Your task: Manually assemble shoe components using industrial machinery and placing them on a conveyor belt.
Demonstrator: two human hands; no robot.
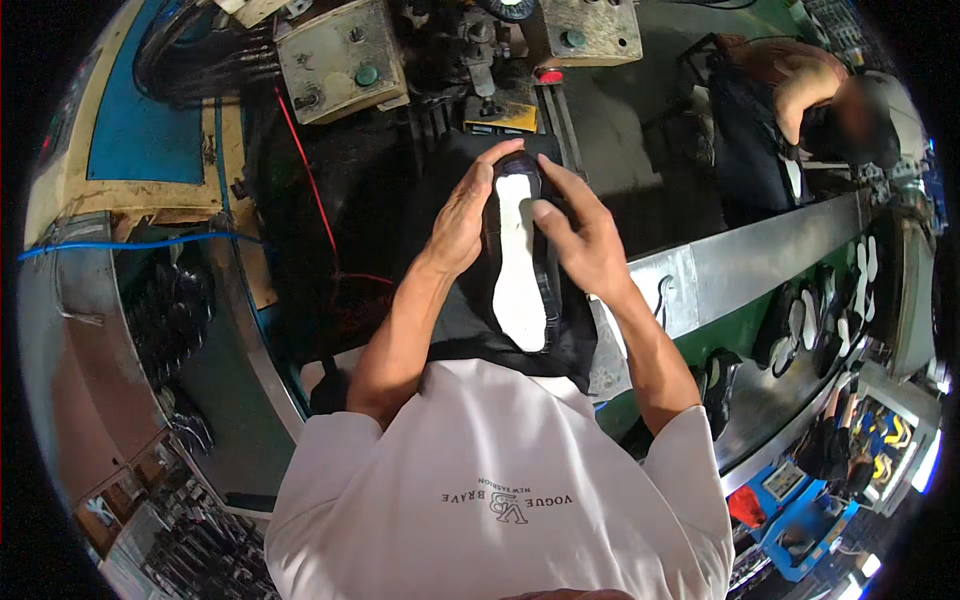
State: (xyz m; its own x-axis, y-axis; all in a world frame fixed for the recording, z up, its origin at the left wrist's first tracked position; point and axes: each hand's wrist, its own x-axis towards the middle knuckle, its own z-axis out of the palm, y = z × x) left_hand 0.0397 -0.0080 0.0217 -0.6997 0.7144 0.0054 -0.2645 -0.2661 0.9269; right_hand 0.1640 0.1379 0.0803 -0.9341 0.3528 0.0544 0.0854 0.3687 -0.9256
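A black shoe upper lies over my lap, its narrower end pointing away from me. The long white insole on its underside faces up. My left hand grips the upper's left side near the far end, fingertips curled round its tip. On the opposite side my right hand holds it, with the forefinger along the dark edge and the thumb by the white insole. What lies under the upper is hidden; dark cloth covers my legs.
Ahead stands a machine with two grimy control boxes and a red button. On the right runs a metal-edged conveyor carrying several shoe uppers. Another person works beyond it. Dark shoes sit at left.
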